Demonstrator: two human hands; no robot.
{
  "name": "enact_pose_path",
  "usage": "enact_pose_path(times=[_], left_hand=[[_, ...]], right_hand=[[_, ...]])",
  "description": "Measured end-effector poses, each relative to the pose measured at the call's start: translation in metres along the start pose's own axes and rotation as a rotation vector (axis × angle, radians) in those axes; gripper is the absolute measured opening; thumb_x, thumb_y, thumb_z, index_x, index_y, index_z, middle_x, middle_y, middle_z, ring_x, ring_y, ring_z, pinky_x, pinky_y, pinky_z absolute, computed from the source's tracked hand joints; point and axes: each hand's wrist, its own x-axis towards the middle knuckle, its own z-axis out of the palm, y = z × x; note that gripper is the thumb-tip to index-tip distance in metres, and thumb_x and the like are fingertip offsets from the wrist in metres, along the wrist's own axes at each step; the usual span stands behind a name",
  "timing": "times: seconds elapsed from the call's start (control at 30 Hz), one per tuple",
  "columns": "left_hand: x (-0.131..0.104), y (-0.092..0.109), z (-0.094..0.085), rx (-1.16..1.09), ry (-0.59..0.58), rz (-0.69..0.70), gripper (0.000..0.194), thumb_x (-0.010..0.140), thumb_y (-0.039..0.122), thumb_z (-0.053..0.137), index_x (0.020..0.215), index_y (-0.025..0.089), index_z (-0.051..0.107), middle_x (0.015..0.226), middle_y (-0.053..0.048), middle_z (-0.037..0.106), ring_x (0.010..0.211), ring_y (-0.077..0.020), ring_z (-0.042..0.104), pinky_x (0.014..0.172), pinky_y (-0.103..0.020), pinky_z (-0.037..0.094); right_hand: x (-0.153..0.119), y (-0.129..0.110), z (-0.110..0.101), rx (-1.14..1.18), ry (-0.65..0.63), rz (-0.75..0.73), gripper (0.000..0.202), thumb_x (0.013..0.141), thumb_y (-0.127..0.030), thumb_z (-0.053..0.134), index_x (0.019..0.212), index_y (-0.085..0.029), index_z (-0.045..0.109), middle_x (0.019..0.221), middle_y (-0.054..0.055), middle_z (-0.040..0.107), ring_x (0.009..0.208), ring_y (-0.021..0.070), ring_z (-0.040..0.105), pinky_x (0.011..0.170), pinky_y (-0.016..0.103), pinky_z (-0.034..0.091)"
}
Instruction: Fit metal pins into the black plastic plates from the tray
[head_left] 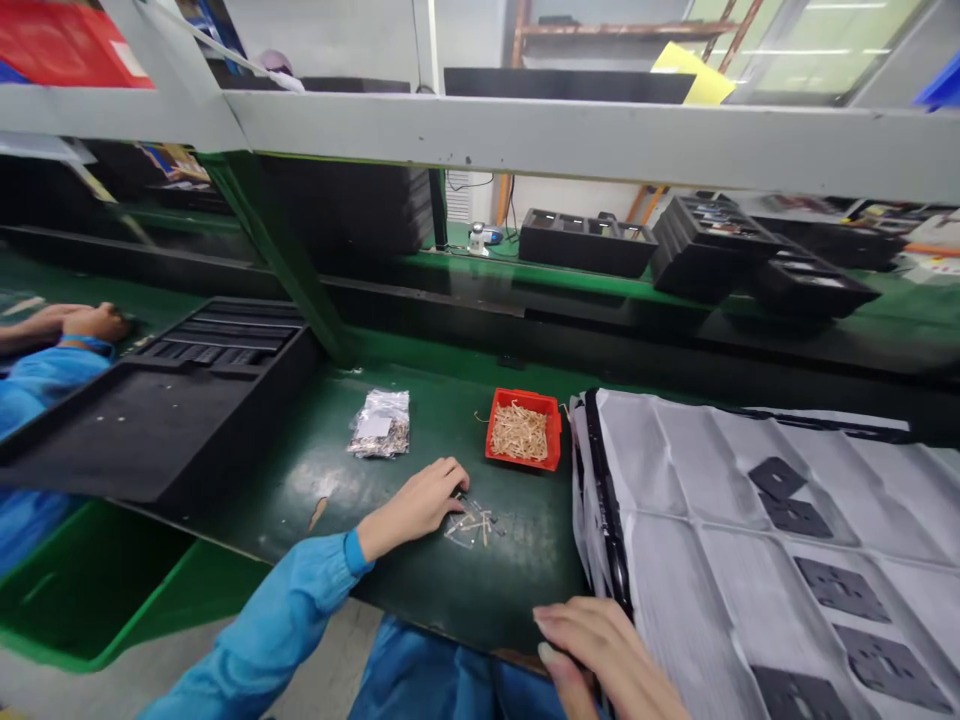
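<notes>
I judged the small parts (474,524) light, slightly slippery, best pinched at mid-length; left hand (414,506) and right hand (611,650) had fingers narrowly parted

I see a bright blue, loose long sleeve of creased fabric (304,590) on the wearer's left arm, bunched into soft folds along the forearm. It ends in a snug, smoother blue cuff band (358,552) at the wrist. The left hand (416,505) and right hand (611,650) are bare. Lower down I make out a darker blue, wrinkled cloth garment (420,670) across the lap.
</notes>
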Motion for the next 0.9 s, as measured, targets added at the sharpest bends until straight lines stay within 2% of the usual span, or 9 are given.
enact_pose_path(times=[0.23,0.37,0.47,0.53,0.6,0.7,0.8,0.9], left_hand=[[0.003,0.002,0.013,-0.004,0.079,0.032,0.021,0.102,0.029,0.071,0.119,0.016,0.071,0.127,-0.009,0.071,0.113,-0.0264,0.070,0.097,-0.049,0.060],[0.006,0.000,0.020,-0.119,0.157,0.031,0.023,0.102,0.032,0.070,0.120,0.016,0.071,0.125,-0.009,0.071,0.112,-0.0264,0.070,0.097,-0.049,0.060],[0.002,0.004,0.023,-0.265,0.266,0.009,0.023,0.103,0.034,0.070,0.118,0.016,0.071,0.122,-0.009,0.072,0.110,-0.0258,0.071,0.096,-0.048,0.060],[-0.003,0.011,0.024,-0.385,0.352,-0.016,0.022,0.104,0.035,0.068,0.115,0.016,0.071,0.114,-0.007,0.073,0.101,-0.0229,0.072,0.090,-0.044,0.062],[-0.008,0.024,0.023,-0.506,0.432,-0.039,0.024,0.107,0.037,0.063,0.114,0.015,0.069,0.100,-0.004,0.073,0.084,-0.0184,0.072,0.077,-0.036,0.063],[-0.013,0.048,0.019,-0.632,0.526,-0.041,0.029,0.115,0.035,0.046,0.124,0.013,0.064,0.080,0.000,0.068,0.066,-0.0146,0.069,0.062,-0.028,0.060],[-0.018,0.069,0.010,-0.649,0.618,0.002,0.027,0.115,0.026,0.043,0.117,0.012,0.065,0.081,-0.003,0.071,0.068,-0.0145,0.071,0.063,-0.026,0.059],[-0.025,0.079,-0.001,-0.579,0.730,0.086,0.016,0.107,0.013,0.055,0.103,0.015,0.070,0.090,-0.007,0.073,0.078,-0.0155,0.072,0.069,-0.025,0.058]], right_hand=[[-0.010,0.004,-0.003,0.050,-0.076,0.006,0.026,0.091,-0.002,0.067,0.109,-0.019,0.073,0.093,0.007,0.082,0.083,0.0197,0.077,0.075,0.028,0.067],[-0.009,0.002,-0.004,0.068,-0.124,-0.010,0.028,0.090,-0.001,0.068,0.111,-0.019,0.072,0.096,0.008,0.081,0.085,0.0198,0.077,0.077,0.028,0.066],[-0.007,0.000,-0.003,0.088,-0.102,0.047,0.027,0.092,-0.002,0.065,0.110,-0.021,0.070,0.095,0.007,0.080,0.086,0.0192,0.075,0.078,0.028,0.065],[-0.004,-0.001,0.004,0.151,-0.114,0.129,0.023,0.096,-0.004,0.062,0.107,-0.023,0.070,0.094,0.005,0.079,0.086,0.0172,0.074,0.077,0.025,0.063],[-0.001,-0.003,0.016,0.245,-0.154,0.254,0.017,0.100,-0.011,0.060,0.101,-0.024,0.071,0.092,0.003,0.078,0.085,0.0154,0.074,0.077,0.023,0.061],[0.006,-0.003,0.040,0.394,-0.201,0.532,0.017,0.102,-0.030,0.062,0.092,-0.024,0.075,0.087,0.003,0.078,0.081,0.0156,0.074,0.076,0.022,0.059],[0.011,-0.004,0.055,0.471,-0.201,0.711,0.028,0.101,-0.045,0.063,0.090,-0.023,0.078,0.084,0.004,0.079,0.075,0.0164,0.073,0.073,0.023,0.058],[0.016,-0.007,0.054,0.503,-0.192,0.788,0.037,0.101,-0.053,0.061,0.091,-0.022,0.077,0.081,0.005,0.078,0.070,0.0155,0.070,0.070,0.024,0.058]])
